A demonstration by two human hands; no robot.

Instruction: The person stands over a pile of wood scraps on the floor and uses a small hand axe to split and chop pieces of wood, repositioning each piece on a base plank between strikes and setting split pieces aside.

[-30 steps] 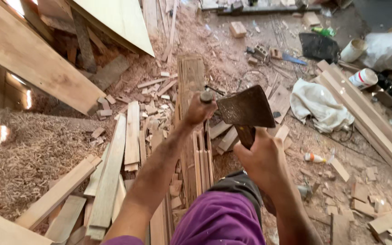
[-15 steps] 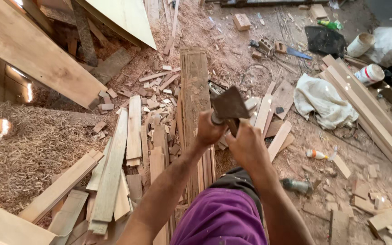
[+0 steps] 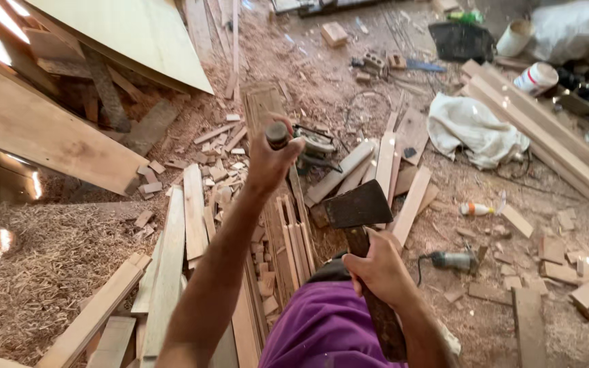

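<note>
While the left hand (image 3: 272, 158) is closing its fingers around a dark chisel handle (image 3: 277, 134) at twelve o'clock over the upright plank (image 3: 275, 204), the right hand (image 3: 380, 267) is gripping a hatchet (image 3: 358, 206) at three o'clock.

Pretty clearly a rough woodworking shop: the dirt floor (image 3: 349, 102) is buried in sawdust and offcuts, pale cut planks (image 3: 172, 266) lie everywhere, big plywood sheet (image 3: 138, 34) upper left, and a grey handheld power tool (image 3: 451, 259) lies lower right beside more scraps.
</note>
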